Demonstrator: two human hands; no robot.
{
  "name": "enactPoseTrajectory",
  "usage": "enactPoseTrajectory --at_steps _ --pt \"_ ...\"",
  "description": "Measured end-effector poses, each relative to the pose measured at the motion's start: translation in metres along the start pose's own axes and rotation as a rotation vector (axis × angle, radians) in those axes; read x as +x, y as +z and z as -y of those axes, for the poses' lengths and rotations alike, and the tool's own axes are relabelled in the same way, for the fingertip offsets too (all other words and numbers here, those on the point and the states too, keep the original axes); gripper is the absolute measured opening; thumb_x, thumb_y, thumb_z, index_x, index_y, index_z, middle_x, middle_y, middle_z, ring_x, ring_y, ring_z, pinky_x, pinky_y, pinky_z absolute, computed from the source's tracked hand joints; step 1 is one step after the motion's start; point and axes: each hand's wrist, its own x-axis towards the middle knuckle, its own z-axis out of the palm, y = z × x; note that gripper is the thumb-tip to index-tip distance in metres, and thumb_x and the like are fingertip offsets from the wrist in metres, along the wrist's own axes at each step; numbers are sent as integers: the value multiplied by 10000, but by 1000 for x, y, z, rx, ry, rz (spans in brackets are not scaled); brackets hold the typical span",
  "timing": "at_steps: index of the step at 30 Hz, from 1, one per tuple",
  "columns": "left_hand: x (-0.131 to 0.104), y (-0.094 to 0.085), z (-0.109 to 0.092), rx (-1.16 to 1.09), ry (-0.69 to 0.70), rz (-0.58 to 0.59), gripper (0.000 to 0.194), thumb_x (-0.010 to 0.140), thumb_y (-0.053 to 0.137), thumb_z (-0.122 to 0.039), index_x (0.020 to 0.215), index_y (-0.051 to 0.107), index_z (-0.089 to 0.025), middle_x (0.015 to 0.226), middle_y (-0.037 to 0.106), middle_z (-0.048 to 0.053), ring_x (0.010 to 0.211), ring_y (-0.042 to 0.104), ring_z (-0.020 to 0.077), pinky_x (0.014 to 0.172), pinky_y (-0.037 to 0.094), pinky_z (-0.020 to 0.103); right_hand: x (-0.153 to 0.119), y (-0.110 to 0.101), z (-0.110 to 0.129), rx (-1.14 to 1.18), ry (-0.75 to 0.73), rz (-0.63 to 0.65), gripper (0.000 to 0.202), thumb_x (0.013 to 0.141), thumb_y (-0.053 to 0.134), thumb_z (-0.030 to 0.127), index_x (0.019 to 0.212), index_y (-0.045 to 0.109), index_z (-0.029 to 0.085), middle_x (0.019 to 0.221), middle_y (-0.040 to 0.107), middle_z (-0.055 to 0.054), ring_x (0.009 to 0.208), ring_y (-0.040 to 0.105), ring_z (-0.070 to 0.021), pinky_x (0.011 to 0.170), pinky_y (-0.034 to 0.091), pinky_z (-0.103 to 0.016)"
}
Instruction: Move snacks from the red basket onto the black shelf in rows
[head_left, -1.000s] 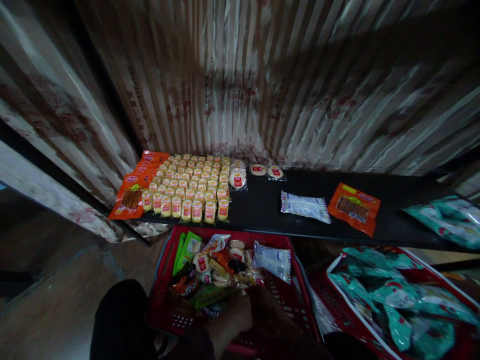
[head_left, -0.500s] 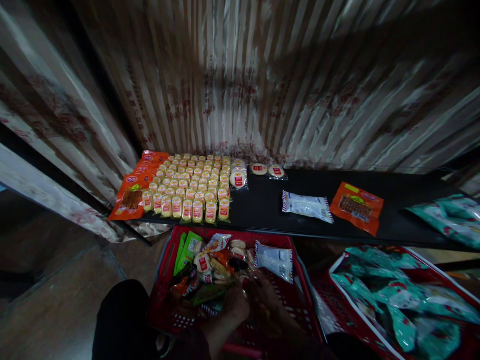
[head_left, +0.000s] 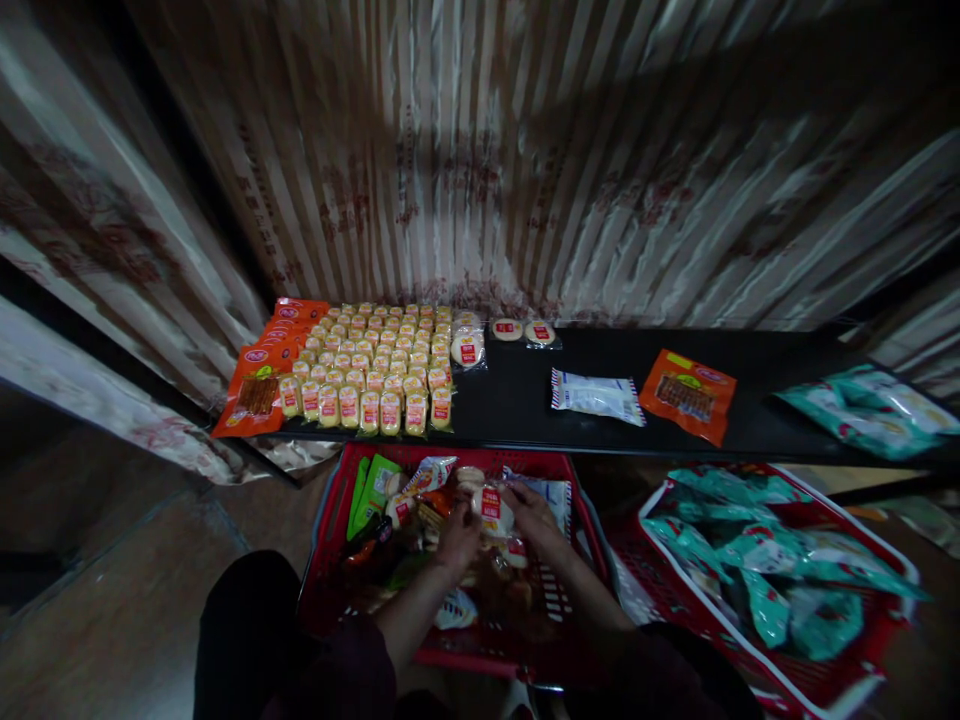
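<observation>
Between my two hands, over the red basket (head_left: 330,530), is a round white packaged cake (head_left: 492,510) with a red label. My left hand (head_left: 459,538) pinches its left side, and my right hand (head_left: 534,515) grips its right side. Below and around them in the basket lie green packets (head_left: 373,495), orange and dark packets (head_left: 367,548), more round cakes and a blue-white packet (head_left: 556,497) partly behind my right hand.
A black shelf (head_left: 510,400) carries rows of small yellow cakes (head_left: 371,370), orange packets (head_left: 255,390), round cakes (head_left: 507,329), a white packet (head_left: 598,396), a single orange packet (head_left: 689,394) and a teal bag (head_left: 870,408). Another red basket (head_left: 889,590) holds teal bags (head_left: 765,548).
My hands have come up from low in the basket and moved apart, now with a round cake between them. The view has shifted slightly, so shelf and baskets appear a little further left.
</observation>
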Motion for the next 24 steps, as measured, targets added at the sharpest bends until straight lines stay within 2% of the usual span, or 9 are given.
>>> enactPoseTrajectory --at_steps 3,6,11,16,21,24 --pt "0 -10 -3 -169 36 -5 275 861 457 -257 1105 556 -176 1083 650 59 872 629 133 697 493 215 -2 9 12 257 142 86 405 704 583 560 876 643 197 781 731 -54 715 688 -227 639 542 -335" --pt "1 -19 -6 -227 42 -45 225 838 506 -264 1019 575 -149 997 659 65 798 624 130 649 489 213 -5 17 23 415 181 97 366 693 622 532 852 656 205 829 738 -60 736 691 -224 653 544 -330" --pt "4 -24 -6 -312 -7 -128 140 829 518 -203 937 589 -151 911 660 57 759 617 127 597 479 195 -5 23 26 624 264 14 361 561 776 495 761 693 207 776 740 -38 692 674 -195 620 529 -284" --pt "6 -22 -4 -413 20 -185 79 811 551 -216 857 592 -167 864 647 44 752 607 136 595 494 212 -7 26 19 684 289 0 389 494 833 444 781 715 209 775 740 -16 684 663 -167 625 510 -256" --pt "2 -22 -8 -509 -13 -207 74 818 541 -221 847 580 -165 872 653 51 767 619 146 627 507 237 -14 30 11 678 230 88 411 537 821 383 897 705 223 878 741 -33 794 680 -205 713 521 -308" --pt "-1 -23 -8 -501 -45 -173 72 806 563 -231 838 587 -172 846 665 42 735 621 141 627 501 238 -16 32 6 655 220 93 428 544 809 408 911 699 216 845 739 -34 766 681 -208 687 520 -310"
